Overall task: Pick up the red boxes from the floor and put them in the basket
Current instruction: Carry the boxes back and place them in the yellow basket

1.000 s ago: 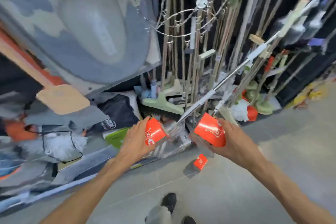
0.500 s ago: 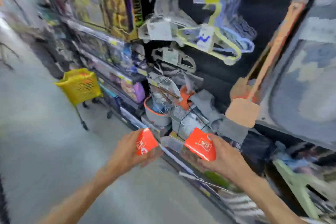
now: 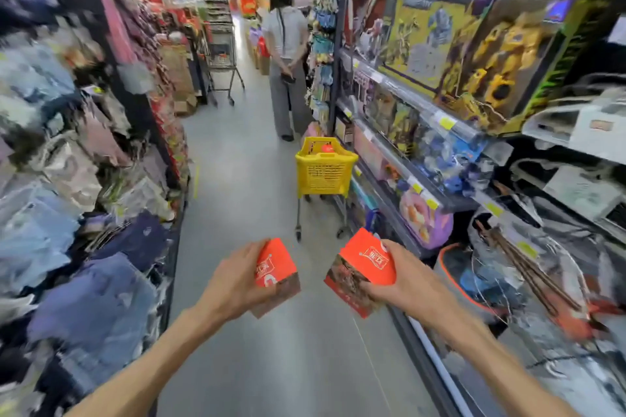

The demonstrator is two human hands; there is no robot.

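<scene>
My left hand point(image 3: 233, 284) grips one red box point(image 3: 275, 271) and my right hand point(image 3: 406, 284) grips a second red box point(image 3: 364, 267), both held at chest height over the aisle floor. A yellow basket on a wheeled stand point(image 3: 324, 173) is straight ahead in the aisle, beside the right-hand shelves, well beyond both hands. Something red point(image 3: 326, 148) shows inside the basket near its far rim.
A person point(image 3: 288, 54) stands with their back to me behind the basket. A metal shopping cart point(image 3: 222, 54) is farther down on the left. Toy shelves point(image 3: 440, 85) line the right side, hanging clothes point(image 3: 67, 179) the left. Grey floor point(image 3: 244, 186) runs between.
The view has swung left from the mop rack to along the aisle, bringing the yellow basket ahead. Both hands still hold their red boxes; the small red box on the floor is out of view.
</scene>
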